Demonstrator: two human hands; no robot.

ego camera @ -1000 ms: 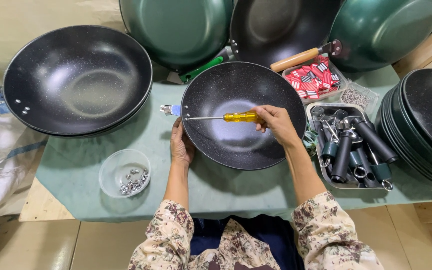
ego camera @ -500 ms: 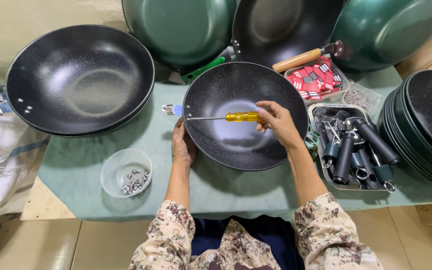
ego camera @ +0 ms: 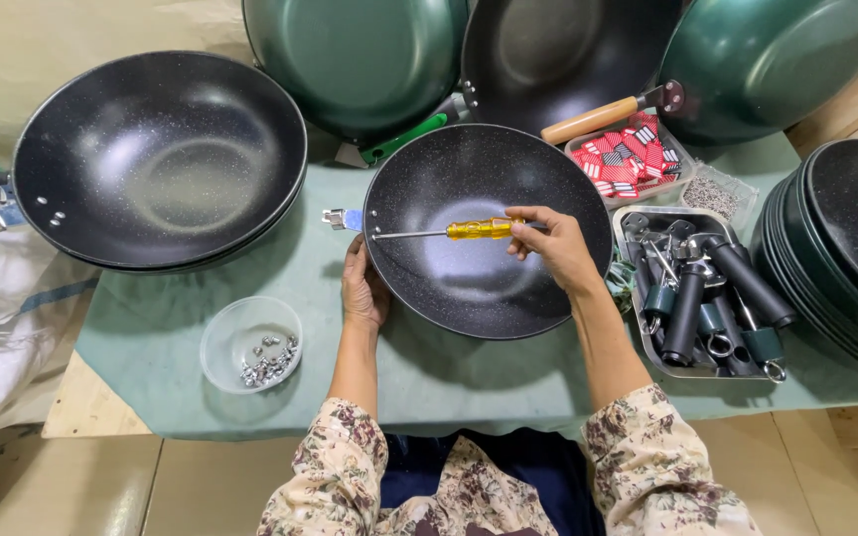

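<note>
A black speckled wok [ego camera: 489,288] lies in front of me on the green cloth. My left hand [ego camera: 361,290] grips its left rim from outside, just below a small metal bracket [ego camera: 340,218] on the rim. My right hand [ego camera: 554,248] holds a yellow-handled screwdriver [ego camera: 479,229] level across the bowl. Its thin shaft points left, with the tip at the inner wall by the bracket.
A stack of black woks [ego camera: 156,159] sits at the left, green woks [ego camera: 369,55] at the back, and black pans [ego camera: 851,248] stacked at the right. A metal tray of dark handles [ego camera: 702,293], a tray of red packets [ego camera: 628,154] and a clear bowl of screws [ego camera: 250,345] stand nearby.
My right hand has shifted slightly on the screwdriver handle; the wok and my left hand stay in place.
</note>
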